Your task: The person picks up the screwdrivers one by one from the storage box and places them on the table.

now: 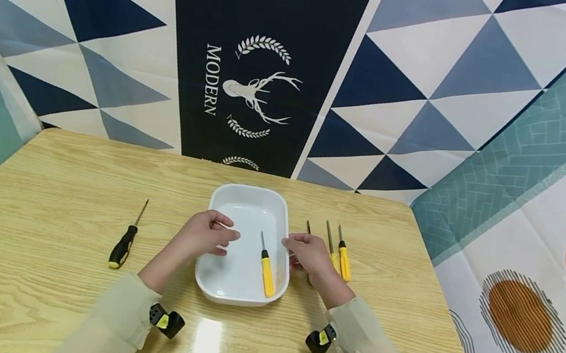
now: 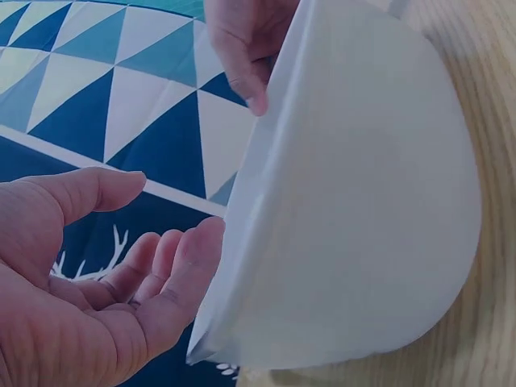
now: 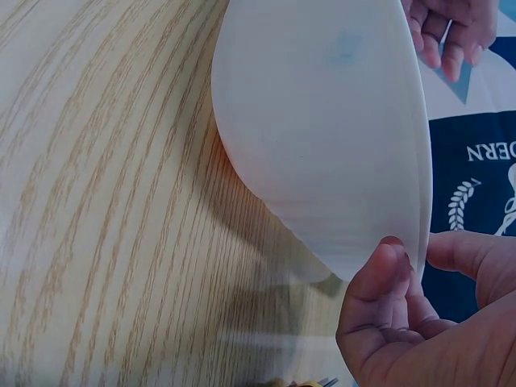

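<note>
A white rectangular tray (image 1: pixel 251 196) stands on the table between the hands. Inside it, toward its right wall, lies a screwdriver with a yellow handle (image 1: pixel 268 275). My right hand (image 1: pixel 311 255) pinches the tray's right rim, thumb on the inner side and fingers against the outer wall, as the right wrist view shows. My left hand (image 1: pixel 203 233) is over the tray's left side. In the left wrist view its thumb stands well apart from loosely bent fingers (image 2: pixel 197 254), whose tips are right at the rim, with nothing gripped.
Left of the tray lies a black screwdriver (image 1: pixel 122 246) with a yellow end. Several screwdrivers are at the right, one a yellow-handled screwdriver (image 1: pixel 344 262), partly behind my right hand. The wooden table (image 1: pixel 63 177) meets a patterned cloth wall (image 1: pixel 119 80) at the back.
</note>
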Action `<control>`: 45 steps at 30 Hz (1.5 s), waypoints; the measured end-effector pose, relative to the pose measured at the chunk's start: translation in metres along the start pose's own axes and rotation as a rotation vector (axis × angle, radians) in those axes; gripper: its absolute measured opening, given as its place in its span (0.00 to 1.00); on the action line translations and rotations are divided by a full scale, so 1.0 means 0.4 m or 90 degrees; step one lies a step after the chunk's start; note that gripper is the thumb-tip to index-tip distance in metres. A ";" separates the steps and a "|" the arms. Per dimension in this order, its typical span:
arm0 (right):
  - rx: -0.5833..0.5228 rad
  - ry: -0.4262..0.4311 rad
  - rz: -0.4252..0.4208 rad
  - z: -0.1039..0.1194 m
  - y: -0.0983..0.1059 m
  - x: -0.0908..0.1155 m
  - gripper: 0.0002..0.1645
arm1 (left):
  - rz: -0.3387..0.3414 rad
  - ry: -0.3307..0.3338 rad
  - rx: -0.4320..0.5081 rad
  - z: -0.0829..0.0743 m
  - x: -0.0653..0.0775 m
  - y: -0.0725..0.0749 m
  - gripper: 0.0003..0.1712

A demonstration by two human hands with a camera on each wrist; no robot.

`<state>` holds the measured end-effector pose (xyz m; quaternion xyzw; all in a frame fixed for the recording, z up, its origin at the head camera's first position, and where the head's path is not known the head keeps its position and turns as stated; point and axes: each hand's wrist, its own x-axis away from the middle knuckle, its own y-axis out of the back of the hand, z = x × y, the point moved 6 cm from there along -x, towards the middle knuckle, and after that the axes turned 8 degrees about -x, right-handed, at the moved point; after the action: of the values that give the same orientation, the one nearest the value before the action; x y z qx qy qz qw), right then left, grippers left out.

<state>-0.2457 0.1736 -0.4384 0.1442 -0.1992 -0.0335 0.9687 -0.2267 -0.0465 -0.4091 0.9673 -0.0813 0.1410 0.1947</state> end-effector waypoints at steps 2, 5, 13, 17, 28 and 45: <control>-0.002 0.002 0.002 -0.001 -0.001 -0.001 0.17 | 0.003 0.003 0.000 0.002 -0.001 -0.007 0.21; -0.004 0.005 0.003 0.000 -0.001 0.000 0.17 | 0.005 0.008 -0.001 0.004 -0.002 -0.015 0.21; -0.006 0.004 0.001 0.001 0.000 0.001 0.17 | 0.011 0.011 0.003 0.011 -0.012 -0.033 0.22; -0.005 0.001 0.002 -0.001 0.000 -0.002 0.17 | 0.012 0.016 0.002 0.012 -0.017 -0.040 0.21; -0.005 0.019 0.001 0.007 0.000 0.014 0.16 | 0.023 0.032 0.010 0.017 -0.023 -0.061 0.19; 0.005 0.008 0.000 -0.001 -0.002 0.001 0.17 | 0.042 0.060 -0.024 0.014 -0.035 -0.101 0.21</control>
<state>-0.2450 0.1729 -0.4389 0.1484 -0.1928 -0.0321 0.9694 -0.2300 -0.0104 -0.4325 0.9524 -0.1066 0.1914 0.2118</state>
